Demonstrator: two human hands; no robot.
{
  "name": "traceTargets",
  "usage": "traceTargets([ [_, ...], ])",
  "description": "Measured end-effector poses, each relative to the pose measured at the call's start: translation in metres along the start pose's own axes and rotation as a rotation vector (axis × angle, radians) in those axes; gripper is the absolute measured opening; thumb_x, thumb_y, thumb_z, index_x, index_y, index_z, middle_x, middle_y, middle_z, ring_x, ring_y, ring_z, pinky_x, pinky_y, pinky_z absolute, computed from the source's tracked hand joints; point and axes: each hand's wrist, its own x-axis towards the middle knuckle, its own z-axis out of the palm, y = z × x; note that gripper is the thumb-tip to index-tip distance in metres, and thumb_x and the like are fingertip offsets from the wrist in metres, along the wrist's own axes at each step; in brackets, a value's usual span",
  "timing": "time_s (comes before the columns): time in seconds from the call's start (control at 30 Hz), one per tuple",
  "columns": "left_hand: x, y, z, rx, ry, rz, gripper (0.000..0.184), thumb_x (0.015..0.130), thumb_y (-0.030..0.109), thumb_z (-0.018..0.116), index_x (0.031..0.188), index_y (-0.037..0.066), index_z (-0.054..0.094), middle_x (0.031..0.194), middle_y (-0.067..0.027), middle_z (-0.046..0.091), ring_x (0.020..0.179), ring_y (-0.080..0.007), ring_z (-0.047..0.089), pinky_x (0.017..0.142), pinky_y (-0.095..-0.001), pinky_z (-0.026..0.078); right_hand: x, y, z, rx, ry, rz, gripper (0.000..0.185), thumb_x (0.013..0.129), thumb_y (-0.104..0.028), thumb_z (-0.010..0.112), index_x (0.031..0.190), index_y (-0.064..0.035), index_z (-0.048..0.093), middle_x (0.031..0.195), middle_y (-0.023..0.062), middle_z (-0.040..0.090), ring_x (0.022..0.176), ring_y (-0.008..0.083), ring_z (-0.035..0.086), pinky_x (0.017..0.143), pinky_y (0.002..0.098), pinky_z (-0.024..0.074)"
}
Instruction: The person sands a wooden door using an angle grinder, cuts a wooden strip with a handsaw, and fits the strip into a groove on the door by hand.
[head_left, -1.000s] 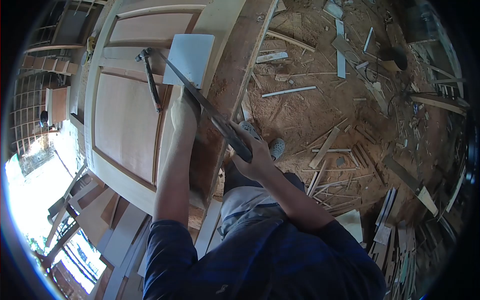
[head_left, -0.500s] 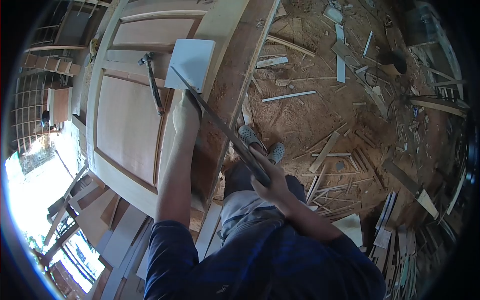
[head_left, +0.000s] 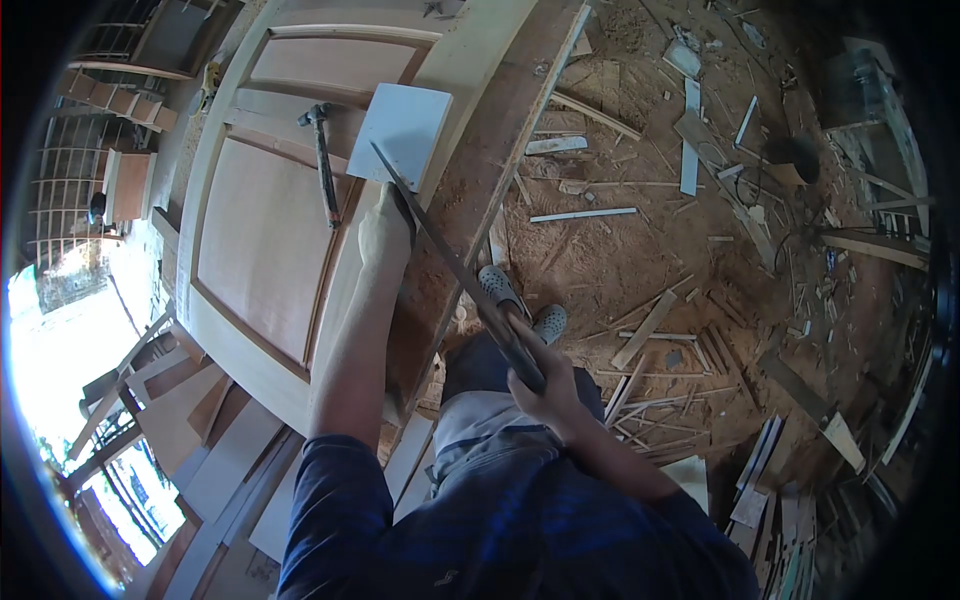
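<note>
My right hand [head_left: 546,388] is closed around the handle end of a long, narrow-looking handsaw [head_left: 450,262], seen nearly edge-on. Its blade slants up and left, and the tip lies across a white rectangular board [head_left: 404,125]. My left hand [head_left: 384,225] is at the near edge of that board, seemingly gripping it; most of its fingers are hidden. Beneath them lies a panelled wooden door [head_left: 262,240] on a workbench [head_left: 500,110]. A hammer [head_left: 321,160] rests on the door, left of the white board.
Sawdust and wood offcuts [head_left: 650,330] litter the floor to the right, around my shoes [head_left: 548,322]. Planks and boards [head_left: 225,480] are piled at the lower left. More strips [head_left: 770,490] lie at the lower right. A dark round object [head_left: 790,155] stands on the floor.
The view has shifted slightly, so the door and board appear farther right. My right hand has drawn the saw back a little toward my body. My left hand stays by the board.
</note>
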Motion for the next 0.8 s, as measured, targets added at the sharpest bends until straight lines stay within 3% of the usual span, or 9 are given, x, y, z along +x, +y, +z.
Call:
traceTargets([
  [0.03,0.0,0.0,0.001,-0.011,-0.005,0.011,0.022,0.11,0.028,0.052,0.124,0.014,0.059,0.095,-0.026,0.077,0.093,-0.0505,0.075,0.082,-0.0641,0.056,0.011,-0.008,0.002,-0.018,-0.008,0.02,0.076,0.088,-0.01,0.069,0.162,-0.0126,0.052,0.111,0.0207,0.078,0.095,0.0374,0.078,0.085,0.0429,0.0597],
  [0.13,-0.001,-0.01,0.011,-0.004,0.024,0.019,0.021,0.11,0.027,0.052,0.124,0.014,0.059,0.093,-0.0266,0.077,0.092,-0.051,0.074,0.08,-0.0647,0.056,0.059,-0.03,0.01,-0.059,-0.071,0.036,0.074,0.092,-0.004,0.067,0.164,-0.0083,0.05,0.115,0.0163,0.076,0.088,0.019,0.073,0.083,0.0326,0.0562],
  [0.23,0.003,-0.005,0.006,-0.009,0.014,0.011,0.026,0.112,0.032,0.047,0.126,0.013,0.06,0.093,-0.0279,0.076,0.09,-0.052,0.074,0.079,-0.0659,0.055,0.013,-0.012,-0.011,-0.12,-0.017,0.025,0.078,0.086,-0.004,0.071,0.162,-0.0132,0.054,0.118,0.0188,0.078,0.096,0.0319,0.078,0.091,0.0363,0.0588],
  [0.33,-0.001,0.005,-0.006,-0.048,0.0,-0.037,0.034,0.115,0.037,0.043,0.125,0.01,0.061,0.094,-0.0302,0.076,0.091,-0.0527,0.073,0.08,-0.0662,0.054,-0.045,0.018,-0.056,0.105,0.026,0.066,0.074,0.087,-0.004,0.071,0.16,-0.0076,0.057,0.123,0.0162,0.079,0.107,0.0217,0.078,0.097,0.0322,0.0569],
  [0.4,0.003,-0.002,-0.003,-0.052,-0.011,-0.017,0.04,0.116,0.041,0.04,0.123,0.008,0.062,0.096,-0.0325,0.075,0.093,-0.0531,0.073,0.082,-0.0661,0.054,-0.05,-0.012,-0.089,0.007,0.078,-0.034,0.073,0.087,-0.004,0.071,0.159,-0.0036,0.057,0.129,0.0163,0.078,0.112,0.0181,0.076,0.099,0.0307,0.0557],
  [0.5,-0.003,-0.004,-0.006,-0.202,0.041,-0.028,0.046,0.116,0.044,0.041,0.121,0.004,0.065,0.099,-0.0346,0.074,0.099,-0.0534,0.072,0.085,-0.0657,0.053,-0.011,-0.041,-0.111,-0.093,0.168,-0.138,0.067,0.089,-0.001,0.068,0.155,0.0061,0.057,0.123,0.0129,0.076,0.104,0.0145,0.071,0.094,0.0292,0.0551],
  [0.6,-0.026,0.031,-0.054,-0.332,0.116,-0.045,0.041,0.115,0.039,0.048,0.118,0.003,0.067,0.1,-0.0313,0.074,0.099,-0.0529,0.071,0.084,-0.062,0.053,0.05,-0.056,-0.126,-0.179,0.219,-0.23,0.067,0.088,-0.004,0.068,0.155,0.0034,0.059,0.126,0.0174,0.078,0.11,0.0202,0.077,0.098,0.0332,0.0568],
  [0.7,-0.033,0.041,-0.083,-0.426,0.153,-0.044,0.033,0.113,0.033,0.054,0.11,0.003,0.068,0.098,-0.0282,0.074,0.096,-0.0508,0.072,0.082,-0.0581,0.054,0.113,-0.068,-0.137,-0.204,0.229,-0.306,0.064,0.088,-0.004,0.07,0.151,0.0039,0.062,0.118,0.0103,0.077,0.102,0.0128,0.071,0.093,0.0277,0.0546],
  [0.8,-0.019,0.048,-0.104,-0.51,0.185,-0.038,0.029,0.112,0.028,0.056,0.104,0.002,0.068,0.096,-0.0265,0.074,0.093,-0.0484,0.072,0.079,-0.0554,0.055,0.176,-0.084,-0.152,-0.277,0.225,-0.357,0.062,0.089,-0.007,0.069,0.15,0.0032,0.063,0.118,0.017,0.078,0.105,0.019,0.077,0.093,0.0323,0.0573],
])
